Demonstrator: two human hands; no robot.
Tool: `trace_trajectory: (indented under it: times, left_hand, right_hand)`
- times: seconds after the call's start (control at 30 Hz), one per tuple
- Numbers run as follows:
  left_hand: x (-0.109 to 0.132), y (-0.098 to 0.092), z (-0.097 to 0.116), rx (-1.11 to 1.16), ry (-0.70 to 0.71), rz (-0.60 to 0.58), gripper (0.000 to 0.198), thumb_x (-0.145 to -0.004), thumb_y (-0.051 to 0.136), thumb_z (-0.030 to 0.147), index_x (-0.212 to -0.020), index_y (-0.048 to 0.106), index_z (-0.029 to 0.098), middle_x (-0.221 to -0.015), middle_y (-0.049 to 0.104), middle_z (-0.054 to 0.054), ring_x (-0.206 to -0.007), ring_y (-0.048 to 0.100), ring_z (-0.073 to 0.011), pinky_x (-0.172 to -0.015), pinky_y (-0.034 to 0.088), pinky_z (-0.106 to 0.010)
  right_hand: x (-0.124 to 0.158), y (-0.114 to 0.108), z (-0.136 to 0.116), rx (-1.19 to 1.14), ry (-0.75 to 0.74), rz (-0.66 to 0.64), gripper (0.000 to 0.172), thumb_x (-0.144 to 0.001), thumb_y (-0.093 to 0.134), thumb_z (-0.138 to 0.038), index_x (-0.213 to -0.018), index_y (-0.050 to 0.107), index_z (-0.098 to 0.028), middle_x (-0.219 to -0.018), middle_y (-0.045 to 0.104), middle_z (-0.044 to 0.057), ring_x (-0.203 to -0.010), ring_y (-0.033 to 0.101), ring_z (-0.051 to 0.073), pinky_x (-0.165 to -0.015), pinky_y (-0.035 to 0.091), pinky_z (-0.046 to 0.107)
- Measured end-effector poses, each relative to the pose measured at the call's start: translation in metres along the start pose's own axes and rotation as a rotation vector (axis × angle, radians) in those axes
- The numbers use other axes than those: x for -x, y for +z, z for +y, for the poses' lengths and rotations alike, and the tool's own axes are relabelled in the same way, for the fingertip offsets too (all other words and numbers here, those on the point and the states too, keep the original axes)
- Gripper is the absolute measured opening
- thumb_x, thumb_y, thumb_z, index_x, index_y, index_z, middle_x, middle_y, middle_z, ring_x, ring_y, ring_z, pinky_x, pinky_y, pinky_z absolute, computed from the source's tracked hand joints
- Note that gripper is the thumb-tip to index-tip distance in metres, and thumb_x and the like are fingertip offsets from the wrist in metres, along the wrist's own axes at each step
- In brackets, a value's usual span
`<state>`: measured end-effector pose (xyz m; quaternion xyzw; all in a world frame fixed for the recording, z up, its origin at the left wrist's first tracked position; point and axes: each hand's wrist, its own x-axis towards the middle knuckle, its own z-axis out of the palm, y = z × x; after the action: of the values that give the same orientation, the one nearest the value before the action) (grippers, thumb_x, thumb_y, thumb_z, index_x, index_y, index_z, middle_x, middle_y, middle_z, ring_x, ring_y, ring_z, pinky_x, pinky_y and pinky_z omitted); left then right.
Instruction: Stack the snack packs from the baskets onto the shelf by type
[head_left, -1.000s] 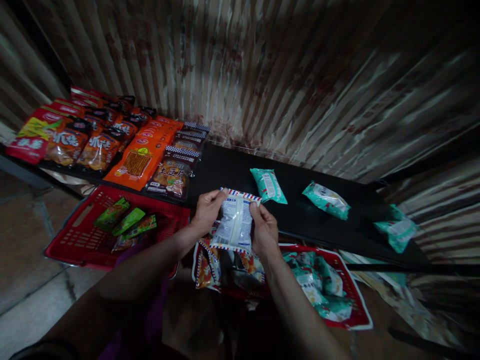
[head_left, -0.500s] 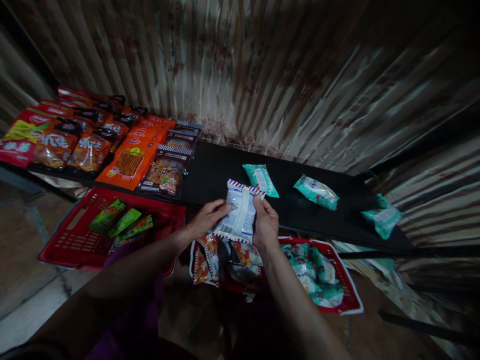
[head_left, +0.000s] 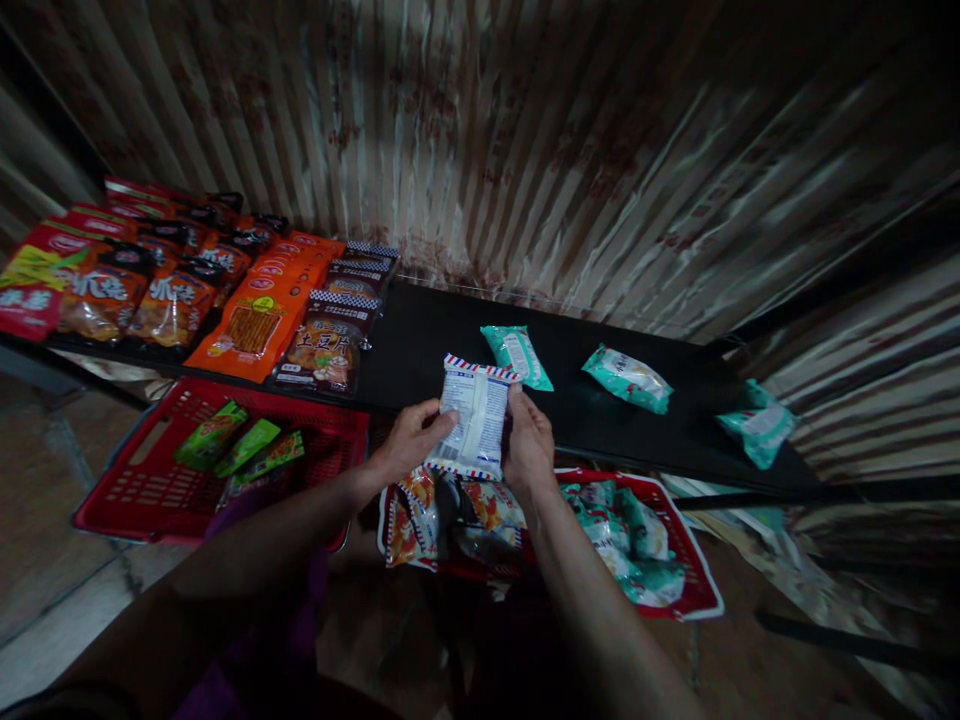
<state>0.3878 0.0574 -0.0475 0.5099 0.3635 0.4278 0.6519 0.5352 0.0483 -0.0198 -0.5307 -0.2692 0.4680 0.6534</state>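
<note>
A white snack bag [head_left: 474, 420] with red-and-blue striped ends is held up over the front edge of the black shelf [head_left: 427, 330], its printed back and centre seam facing me. My left hand [head_left: 409, 440] grips its left side, the thumb lying on the front. At its right edge is my right hand [head_left: 529, 440], with the thumb by the upper corner and the other fingers partly hidden. Just behind the bag, a teal snack packet [head_left: 523, 357] lies on the shelf. More striped bags [head_left: 487, 508] sit in the red basket below my hands.
Brown potato-slice packs [head_left: 322, 345], orange stick-snack packs [head_left: 251, 330] and other bags crowd the shelf's left. Two teal packets [head_left: 628, 378] lie farther right. Below, a red basket [head_left: 105, 500] holds green packets; another [head_left: 701, 580] holds teal ones. A pleated curtain [head_left: 465, 150] hangs behind.
The striped bag has shifted slightly left, and my right thumb has slid from its upper corner toward the edge. The whole view has moved a little.
</note>
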Motion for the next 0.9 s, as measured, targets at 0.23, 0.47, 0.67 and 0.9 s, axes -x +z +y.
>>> trace_trajectory:
  times: [0.23, 0.47, 0.67, 0.9]
  left_hand:
    - [-0.007, -0.008, -0.002, 0.063, 0.031, 0.118, 0.045, -0.075, 0.060, 0.054, -0.094, 0.065, 0.013, -0.074, 0.062, 0.000, -0.063, 0.054, -0.0118, -0.059, 0.044, -0.022]
    - [-0.009, -0.011, -0.005, -0.006, 0.071, 0.124, 0.045, -0.077, 0.058, 0.054, -0.093, 0.065, 0.013, -0.077, 0.064, -0.001, -0.067, 0.056, -0.0131, -0.061, 0.045, -0.022]
    - [-0.008, -0.011, -0.005, -0.032, 0.087, 0.109, 0.045, -0.077, 0.059, 0.052, -0.099, 0.066, 0.013, -0.083, 0.066, -0.003, -0.072, 0.058, -0.0151, -0.065, 0.047, -0.024]
    - [-0.006, -0.009, -0.002, 0.030, 0.101, 0.038, 0.044, -0.081, 0.058, 0.046, -0.111, 0.064, 0.014, -0.101, 0.068, -0.006, -0.092, 0.060, -0.0193, -0.082, 0.047, -0.028]
  right_hand:
    - [0.009, 0.001, -0.002, 0.059, 0.064, -0.156, 0.046, -0.064, 0.073, -0.052, -0.096, 0.071, -0.020, -0.087, 0.074, 0.003, -0.082, 0.068, 0.022, -0.074, 0.054, 0.034]
    - [0.006, -0.003, 0.006, 0.098, 0.073, -0.131, 0.051, -0.059, 0.078, -0.050, -0.100, 0.070, -0.019, -0.091, 0.074, 0.004, -0.082, 0.067, 0.021, -0.079, 0.053, 0.036]
    - [0.006, -0.003, 0.005, 0.133, 0.047, -0.118, 0.051, -0.058, 0.079, -0.047, -0.101, 0.070, -0.020, -0.091, 0.074, 0.003, -0.082, 0.067, 0.021, -0.081, 0.053, 0.036]
    - [0.007, -0.001, 0.008, 0.090, -0.010, -0.096, 0.042, -0.063, 0.076, -0.043, -0.098, 0.072, -0.019, -0.088, 0.074, 0.002, -0.078, 0.067, 0.020, -0.080, 0.054, 0.037]
